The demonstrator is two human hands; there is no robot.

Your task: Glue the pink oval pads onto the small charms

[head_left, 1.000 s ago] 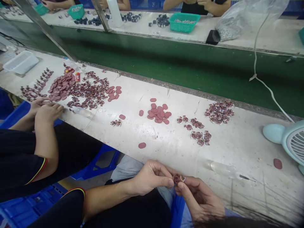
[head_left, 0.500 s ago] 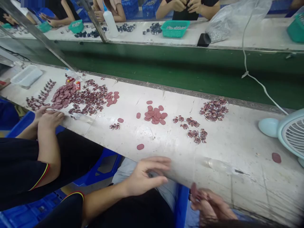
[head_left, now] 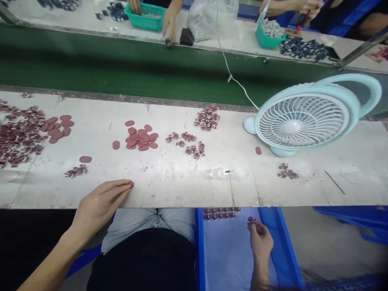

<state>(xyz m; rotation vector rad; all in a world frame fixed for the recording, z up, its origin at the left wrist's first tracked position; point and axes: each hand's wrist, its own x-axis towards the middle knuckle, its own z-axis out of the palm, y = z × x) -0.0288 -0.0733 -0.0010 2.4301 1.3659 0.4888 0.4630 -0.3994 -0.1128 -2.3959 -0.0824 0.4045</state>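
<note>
My left hand rests at the table's near edge, fingertips together on a maroon oval disc that shows only at its rim. Over a blue crate to the right, my right hand is closed on a small maroon piece; its exact kind is too small to tell. Rows of similar maroon pieces stand on the crate's pale lining. On the table lie a pile of maroon oval discs and a cluster of small maroon-and-white parts.
A clear bottle with a thin dark tip lies on the table. The light-blue fan stands at the right, beside a thin dark rod. Across a green divider, co-workers' hands are at another bench with green baskets.
The view has swung right, bringing the whole fan and crate into sight. My left hand has come down onto the lone disc. My right hand, with its maroon piece, is now over the crate.
</note>
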